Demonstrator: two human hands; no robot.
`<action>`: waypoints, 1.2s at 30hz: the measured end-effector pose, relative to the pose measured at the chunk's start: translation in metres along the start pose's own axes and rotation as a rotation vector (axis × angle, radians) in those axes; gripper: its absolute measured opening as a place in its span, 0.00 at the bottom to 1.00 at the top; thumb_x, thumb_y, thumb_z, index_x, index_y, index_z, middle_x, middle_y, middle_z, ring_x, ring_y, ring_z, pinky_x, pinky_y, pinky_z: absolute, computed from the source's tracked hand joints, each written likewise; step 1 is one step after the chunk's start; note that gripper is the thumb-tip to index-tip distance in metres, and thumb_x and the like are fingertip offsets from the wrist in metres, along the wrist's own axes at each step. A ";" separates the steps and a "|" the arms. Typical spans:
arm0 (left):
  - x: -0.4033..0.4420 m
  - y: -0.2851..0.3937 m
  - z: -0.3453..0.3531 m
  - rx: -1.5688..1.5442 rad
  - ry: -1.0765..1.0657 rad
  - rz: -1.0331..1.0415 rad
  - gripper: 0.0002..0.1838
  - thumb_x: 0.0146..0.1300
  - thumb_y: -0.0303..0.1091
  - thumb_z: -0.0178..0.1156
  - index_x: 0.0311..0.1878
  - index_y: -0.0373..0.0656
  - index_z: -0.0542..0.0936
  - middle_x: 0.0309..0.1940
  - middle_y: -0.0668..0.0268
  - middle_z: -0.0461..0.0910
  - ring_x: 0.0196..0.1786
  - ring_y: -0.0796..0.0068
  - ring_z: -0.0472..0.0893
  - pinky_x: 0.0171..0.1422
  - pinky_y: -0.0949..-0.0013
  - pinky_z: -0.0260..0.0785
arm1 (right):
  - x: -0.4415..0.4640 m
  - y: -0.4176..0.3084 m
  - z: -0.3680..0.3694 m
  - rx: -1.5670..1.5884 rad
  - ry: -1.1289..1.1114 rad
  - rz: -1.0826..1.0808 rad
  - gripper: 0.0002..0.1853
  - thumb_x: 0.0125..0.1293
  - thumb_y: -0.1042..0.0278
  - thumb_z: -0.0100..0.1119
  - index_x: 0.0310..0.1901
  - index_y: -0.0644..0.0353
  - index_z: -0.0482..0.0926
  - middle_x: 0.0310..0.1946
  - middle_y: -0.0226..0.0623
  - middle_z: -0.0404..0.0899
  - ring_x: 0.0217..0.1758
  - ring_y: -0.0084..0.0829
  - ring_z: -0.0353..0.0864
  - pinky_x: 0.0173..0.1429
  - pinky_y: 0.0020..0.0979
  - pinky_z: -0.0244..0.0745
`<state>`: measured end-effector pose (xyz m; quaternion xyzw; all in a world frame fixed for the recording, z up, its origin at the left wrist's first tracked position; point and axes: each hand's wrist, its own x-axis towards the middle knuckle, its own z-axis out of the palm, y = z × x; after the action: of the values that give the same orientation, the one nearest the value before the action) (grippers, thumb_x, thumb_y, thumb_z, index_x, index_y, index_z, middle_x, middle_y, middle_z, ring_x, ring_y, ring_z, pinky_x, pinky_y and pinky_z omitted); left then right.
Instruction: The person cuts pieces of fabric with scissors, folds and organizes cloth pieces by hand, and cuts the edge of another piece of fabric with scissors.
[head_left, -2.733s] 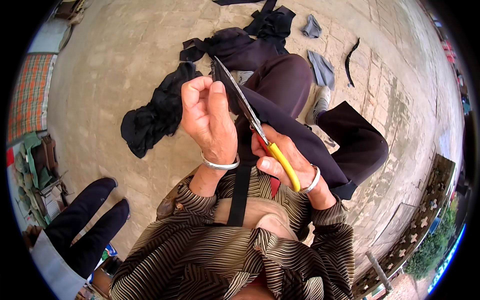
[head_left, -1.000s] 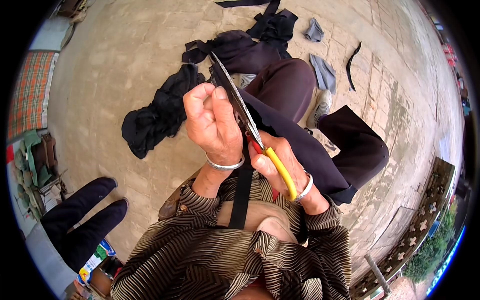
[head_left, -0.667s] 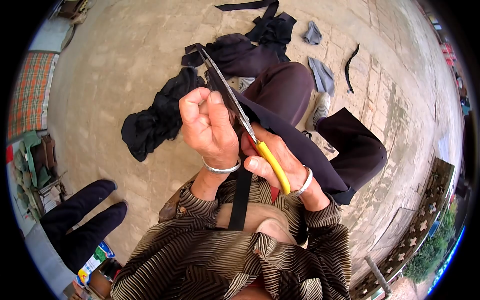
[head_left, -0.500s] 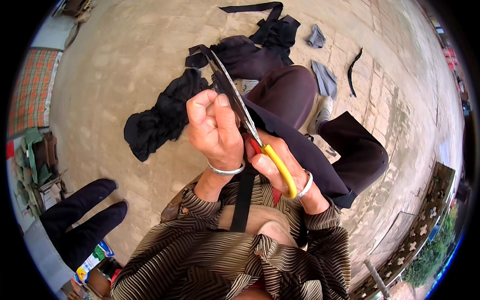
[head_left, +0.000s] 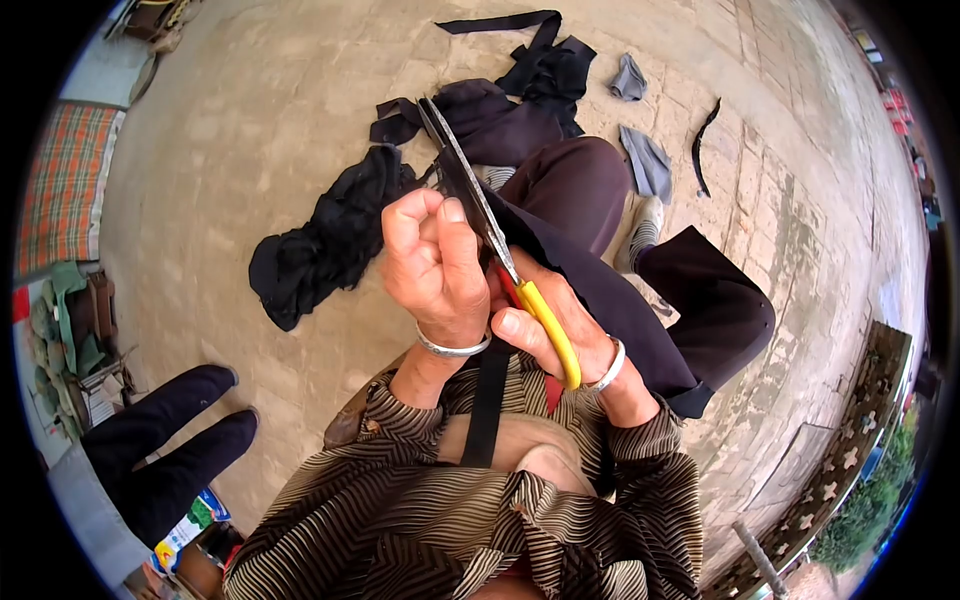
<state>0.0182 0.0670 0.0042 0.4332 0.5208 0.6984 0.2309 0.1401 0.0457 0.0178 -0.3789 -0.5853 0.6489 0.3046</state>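
Note:
My right hand is closed around the handles of a pair of scissors, one yellow and one red. The long blades point away from me, their tips close together. To the left of the blades, my left hand is closed in a pinch, thumb against forefinger, on the edge of a dark cloth. This cloth runs beside the blades and drapes over my lap. Exactly where the blades meet it is hard to make out.
Dark garments and cloth pieces lie on the paved ground ahead. Grey scraps and a thin black strip lie to their right. Another person's legs are at the left, near a plaid cloth.
My left hand has shifted slightly right and towards me. The scissors have turned a little, and their yellow handle shows narrower. My right hand stays nearly in place.

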 end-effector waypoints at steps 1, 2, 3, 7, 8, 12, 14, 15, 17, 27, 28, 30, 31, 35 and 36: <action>0.000 0.000 -0.001 -0.002 -0.001 0.002 0.04 0.68 0.24 0.56 0.42 0.35 0.72 0.15 0.77 0.67 0.19 0.92 0.61 0.22 0.82 0.50 | 0.001 0.001 0.000 -0.021 0.005 -0.018 0.33 0.66 0.34 0.52 0.41 0.67 0.70 0.28 0.31 0.67 0.32 0.24 0.62 0.37 0.27 0.63; 0.000 0.001 -0.004 0.007 -0.023 -0.015 0.05 0.68 0.25 0.56 0.43 0.35 0.72 0.16 0.75 0.70 0.20 0.90 0.63 0.25 0.81 0.55 | 0.001 0.002 -0.001 -0.023 0.006 -0.020 0.33 0.66 0.34 0.52 0.41 0.67 0.70 0.28 0.31 0.67 0.32 0.24 0.62 0.37 0.27 0.63; -0.001 0.001 -0.006 0.018 -0.045 -0.033 0.06 0.69 0.27 0.56 0.44 0.35 0.72 0.17 0.73 0.73 0.22 0.88 0.66 0.28 0.80 0.61 | 0.001 0.004 -0.001 -0.045 0.014 0.005 0.33 0.67 0.34 0.51 0.40 0.66 0.70 0.28 0.31 0.67 0.32 0.23 0.62 0.37 0.27 0.63; -0.002 -0.001 -0.008 0.058 -0.047 -0.037 0.06 0.69 0.27 0.56 0.44 0.35 0.72 0.17 0.73 0.73 0.22 0.88 0.66 0.28 0.80 0.61 | 0.003 0.003 -0.001 -0.027 0.102 0.098 0.32 0.64 0.38 0.60 0.30 0.67 0.69 0.17 0.37 0.64 0.23 0.23 0.60 0.26 0.32 0.64; -0.002 -0.001 -0.008 0.053 -0.049 -0.038 0.06 0.69 0.27 0.56 0.44 0.35 0.72 0.17 0.73 0.73 0.22 0.88 0.66 0.28 0.80 0.61 | 0.004 0.003 -0.001 -0.027 0.104 0.099 0.32 0.64 0.38 0.60 0.30 0.67 0.69 0.17 0.37 0.64 0.23 0.23 0.60 0.26 0.32 0.64; -0.001 0.000 -0.007 -0.009 -0.054 -0.087 0.06 0.69 0.26 0.57 0.44 0.35 0.72 0.17 0.73 0.72 0.22 0.89 0.66 0.28 0.79 0.61 | 0.005 0.009 0.001 -0.040 0.100 0.045 0.32 0.64 0.38 0.60 0.30 0.67 0.69 0.17 0.37 0.65 0.22 0.23 0.61 0.26 0.32 0.65; 0.000 -0.003 -0.005 -0.009 -0.054 -0.067 0.06 0.69 0.26 0.56 0.44 0.35 0.72 0.16 0.74 0.70 0.20 0.90 0.63 0.25 0.80 0.57 | 0.006 0.011 0.003 -0.032 0.113 -0.041 0.32 0.64 0.37 0.59 0.30 0.67 0.69 0.17 0.37 0.65 0.22 0.23 0.62 0.27 0.32 0.65; 0.001 -0.005 -0.005 -0.010 -0.054 -0.050 0.05 0.69 0.25 0.55 0.44 0.35 0.71 0.15 0.75 0.68 0.19 0.91 0.61 0.22 0.82 0.53 | 0.007 0.012 0.003 -0.086 0.133 -0.092 0.32 0.65 0.37 0.59 0.30 0.67 0.69 0.17 0.37 0.66 0.23 0.24 0.63 0.27 0.31 0.66; -0.002 -0.007 -0.003 -0.008 -0.066 -0.047 0.05 0.69 0.25 0.55 0.44 0.35 0.72 0.16 0.76 0.68 0.19 0.91 0.61 0.22 0.81 0.53 | 0.011 0.014 0.003 -0.095 0.162 -0.160 0.31 0.66 0.38 0.57 0.30 0.66 0.69 0.18 0.37 0.66 0.23 0.25 0.64 0.28 0.31 0.66; -0.001 -0.003 -0.002 0.054 -0.046 -0.065 0.06 0.69 0.26 0.56 0.43 0.34 0.72 0.16 0.75 0.69 0.19 0.90 0.63 0.25 0.80 0.55 | 0.014 -0.004 -0.007 0.071 0.154 0.106 0.28 0.68 0.46 0.57 0.26 0.68 0.70 0.16 0.32 0.61 0.23 0.20 0.58 0.26 0.30 0.60; 0.000 0.000 0.000 0.036 0.027 -0.145 0.06 0.69 0.27 0.56 0.43 0.34 0.71 0.16 0.75 0.69 0.19 0.90 0.63 0.24 0.80 0.54 | 0.013 -0.006 -0.008 0.058 0.138 0.059 0.27 0.68 0.48 0.59 0.26 0.67 0.70 0.16 0.31 0.60 0.23 0.19 0.58 0.26 0.30 0.60; 0.009 -0.005 -0.001 -0.099 0.116 -0.278 0.05 0.70 0.27 0.53 0.40 0.34 0.70 0.13 0.72 0.63 0.15 0.86 0.58 0.20 0.76 0.53 | 0.001 -0.009 -0.011 -0.030 0.159 0.026 0.21 0.66 0.55 0.64 0.28 0.66 0.70 0.17 0.29 0.61 0.24 0.17 0.58 0.26 0.27 0.59; 0.012 -0.009 -0.003 -0.125 0.147 -0.278 0.05 0.70 0.27 0.53 0.39 0.35 0.70 0.13 0.72 0.62 0.15 0.85 0.57 0.20 0.75 0.53 | -0.007 -0.016 -0.014 -0.025 0.174 0.040 0.19 0.65 0.58 0.65 0.30 0.65 0.70 0.18 0.28 0.62 0.25 0.16 0.58 0.26 0.26 0.59; 0.025 -0.012 -0.009 -0.253 0.215 -0.301 0.06 0.69 0.29 0.54 0.38 0.37 0.70 0.13 0.71 0.60 0.16 0.81 0.58 0.20 0.72 0.55 | -0.056 -0.043 -0.038 0.036 0.417 0.157 0.13 0.61 0.72 0.64 0.44 0.67 0.75 0.24 0.23 0.65 0.25 0.14 0.61 0.29 0.21 0.60; 0.028 -0.013 -0.008 -0.271 0.227 -0.290 0.06 0.69 0.29 0.55 0.38 0.37 0.70 0.13 0.71 0.60 0.16 0.81 0.58 0.21 0.72 0.55 | -0.072 -0.034 -0.049 -0.020 0.503 0.147 0.12 0.59 0.70 0.65 0.40 0.66 0.74 0.24 0.23 0.65 0.26 0.16 0.61 0.32 0.22 0.60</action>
<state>-0.0052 0.0890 0.0015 0.2376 0.5016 0.7657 0.3250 0.2181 0.0156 0.0602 -0.5729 -0.4685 0.5489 0.3886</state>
